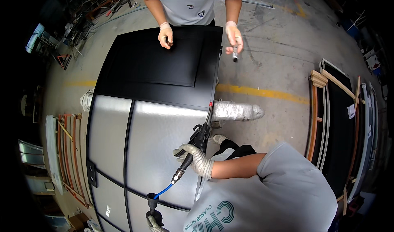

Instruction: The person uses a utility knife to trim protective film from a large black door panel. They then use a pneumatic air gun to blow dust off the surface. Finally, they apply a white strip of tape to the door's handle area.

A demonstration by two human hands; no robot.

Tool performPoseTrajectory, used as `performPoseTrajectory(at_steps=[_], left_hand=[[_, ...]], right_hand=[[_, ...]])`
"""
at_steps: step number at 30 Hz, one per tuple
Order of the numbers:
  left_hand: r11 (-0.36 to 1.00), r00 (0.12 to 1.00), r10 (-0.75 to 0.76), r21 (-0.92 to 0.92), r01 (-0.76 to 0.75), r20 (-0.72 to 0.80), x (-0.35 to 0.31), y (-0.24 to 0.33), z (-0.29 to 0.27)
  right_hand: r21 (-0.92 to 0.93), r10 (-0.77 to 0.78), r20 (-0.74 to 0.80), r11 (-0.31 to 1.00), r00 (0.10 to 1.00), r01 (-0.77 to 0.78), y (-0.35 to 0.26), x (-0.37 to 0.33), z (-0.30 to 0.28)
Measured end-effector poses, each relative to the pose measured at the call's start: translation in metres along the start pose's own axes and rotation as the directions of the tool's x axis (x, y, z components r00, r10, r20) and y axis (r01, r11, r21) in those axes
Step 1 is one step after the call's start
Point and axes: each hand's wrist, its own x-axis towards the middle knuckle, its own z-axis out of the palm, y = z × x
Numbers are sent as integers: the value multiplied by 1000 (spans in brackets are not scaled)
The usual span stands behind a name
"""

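Black blow gun [200, 138] sat over the right edge of the black-framed door panel [150, 61], long nozzle pointing away from me, red tip [211, 104] by the frame edge; couldn't tell if it touched. My right hand [197, 157] was wrapped round its handle, glove on. Trigger squeezed or not: couldn't tell, fingers hid it.

Handling, my read: gun light and stiff, easy one-handed. Best hold was the handle, clear of the tip. Metal coupler [177, 176] probably put weight at the tail; blue hose [164, 190] looked flexible, likely to tug a little. Ribbed glove should have kept the grip from slipping.

Left hand [156, 225] was closed on a black flared fitting [153, 201], hose running into its mouth; frame cut off the rest of that hand. Fitting looked like rigid plastic.

Door seemed heavy, stiff and easy to scratch, so edges only for lifting.

Pose: right forearm came in from the right, roughly level across the view, elbow bent; left hand low, nearer my body.
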Motion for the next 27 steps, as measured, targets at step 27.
performPoseTrajectory(at_steps=[27], left_hand=[[970, 982, -186, -161, 181, -16, -40, -42, 19]], right_hand=[[-4, 140, 25, 990, 990, -140, -27, 29, 32]])
